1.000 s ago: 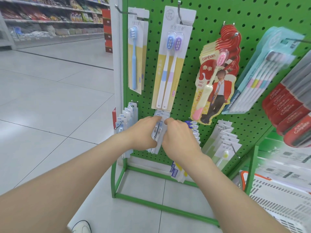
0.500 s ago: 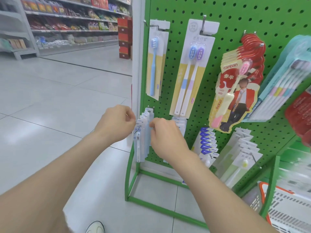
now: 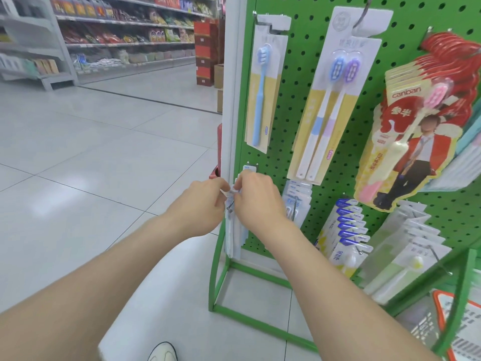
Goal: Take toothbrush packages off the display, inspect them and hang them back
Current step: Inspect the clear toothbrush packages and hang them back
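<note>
Head view. My left hand (image 3: 200,204) and right hand (image 3: 257,201) meet at the lower left corner of the green pegboard (image 3: 390,35). Both have curled fingers and pinch the top edge of the front toothbrush package (image 3: 234,238), one hand on each side of a metal hook (image 3: 230,205). That package hangs with its long axis vertical, top at my fingertips and bottom toward the floor (image 3: 104,152). It is at the front of a stack on the same hook, seen edge-on; I cannot count the stack.

Above it hangs one package with a single blue toothbrush (image 3: 263,92), upright, head at the top. To its right is one package with two toothbrushes (image 3: 335,100), heads up and leaning slightly right. Further right is a fanned row of red packages (image 3: 416,131); the front one holds one pink-headed brush.

In the lower row, clear packages (image 3: 298,196) hang just beside my right hand, then blue-labelled packages (image 3: 346,230), then white packages (image 3: 406,251); these counts are unclear.

One shoe (image 3: 162,351) shows at the bottom edge and a basket (image 3: 458,329) at lower right.
</note>
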